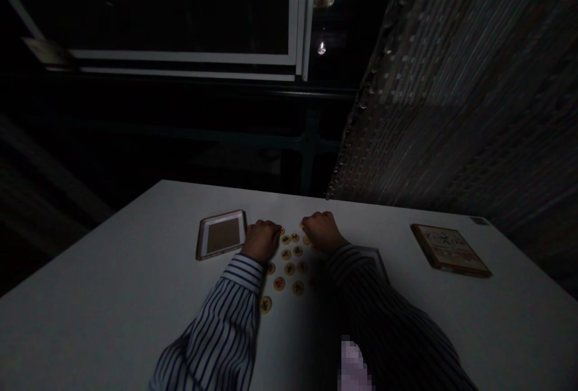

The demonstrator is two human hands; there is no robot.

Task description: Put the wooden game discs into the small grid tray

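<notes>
Smooth matt tabletop [112,294], smooth-looking discs [289,269], cloth sleeves [217,319]

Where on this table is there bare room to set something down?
Free: white tabletop left of the shallow tray, and between the right sleeve and the table's right edge, nearer than the picture-topped box. Crowded: the middle, with round pieces between left hand and right hand.

One head-worn view, forward and down
The camera looks from above and behind the left hand [262,240] and right hand [324,231], near enough to include both sleeves [219,325], wide enough for the table [135,282] around the hands and the window frame [295,17] beyond them.
</notes>
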